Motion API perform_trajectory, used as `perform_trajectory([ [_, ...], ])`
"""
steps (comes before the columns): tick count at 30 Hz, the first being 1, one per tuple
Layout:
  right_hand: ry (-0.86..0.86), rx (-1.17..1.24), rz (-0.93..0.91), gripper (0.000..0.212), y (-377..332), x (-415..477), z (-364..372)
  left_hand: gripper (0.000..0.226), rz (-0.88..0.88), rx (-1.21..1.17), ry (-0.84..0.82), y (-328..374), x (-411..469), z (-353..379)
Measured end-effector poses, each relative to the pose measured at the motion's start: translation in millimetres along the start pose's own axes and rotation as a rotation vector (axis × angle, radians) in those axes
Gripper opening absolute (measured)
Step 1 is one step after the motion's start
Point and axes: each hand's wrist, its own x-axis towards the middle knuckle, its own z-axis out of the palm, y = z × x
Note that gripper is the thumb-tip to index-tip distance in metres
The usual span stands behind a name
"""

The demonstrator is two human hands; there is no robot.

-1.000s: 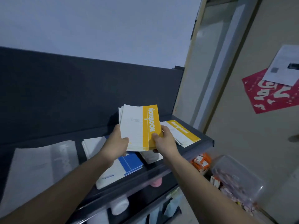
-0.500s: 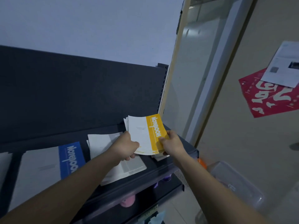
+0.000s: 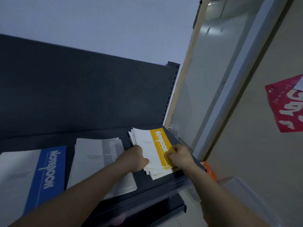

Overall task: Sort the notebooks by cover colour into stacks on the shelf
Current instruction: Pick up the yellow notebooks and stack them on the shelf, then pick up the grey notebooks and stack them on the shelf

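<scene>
A stack of yellow-banded notebooks [image 3: 157, 145] lies at the right end of the dark shelf [image 3: 141, 181]. My left hand [image 3: 136, 158] grips its left edge and my right hand [image 3: 178, 157] grips its right edge over the yellow band. The lower notebooks fan out slightly at the near end. To the left lies a grey-banded notebook stack [image 3: 98, 154], partly hidden by my left forearm. Further left sits a blue-banded notebook stack [image 3: 47, 174].
The shelf's dark back panel [image 3: 82, 89] rises behind the stacks. A frosted glass door with a pale frame [image 3: 213, 89] stands right of the shelf. An orange item [image 3: 209, 169] and a clear plastic bin [image 3: 246, 194] sit lower right. A red poster [image 3: 287, 104] hangs on the wall.
Both hands have lowered the yellow stack from the air onto the shelf's right end. The view has swung right, so the blue and grey stacks show on the left.
</scene>
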Motion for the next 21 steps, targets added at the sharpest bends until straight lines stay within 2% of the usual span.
perform_trajectory([
  [2, -0.02, -0.064, -0.02, 0.011, 4, 4, -2, 0.023, -0.021, 0.091, -0.011, 3, 1, 2],
  [6, -0.048, -0.191, -0.064, 0.018, 8, 10, -7, 0.027, -0.044, 0.202, -0.001, 6, 1, 8],
  [10, 0.02, -0.275, -0.139, 0.026, 10, 9, -8, 0.033, -0.094, 0.315, 0.057, 15, -1, 13],
  [14, 0.11, -0.305, -0.379, 0.04, 1, 0, -7, 0.029, -0.097, 0.279, 0.213, 15, -17, 11],
  [16, 0.096, -0.277, -0.533, 0.038, -8, -7, -3, 0.026, -0.095, 0.227, 0.323, 8, -33, 6],
  [21, 0.022, -0.249, -0.833, 0.031, -47, -39, 22, 0.034, -0.224, 0.417, 0.538, -23, -91, -18],
])
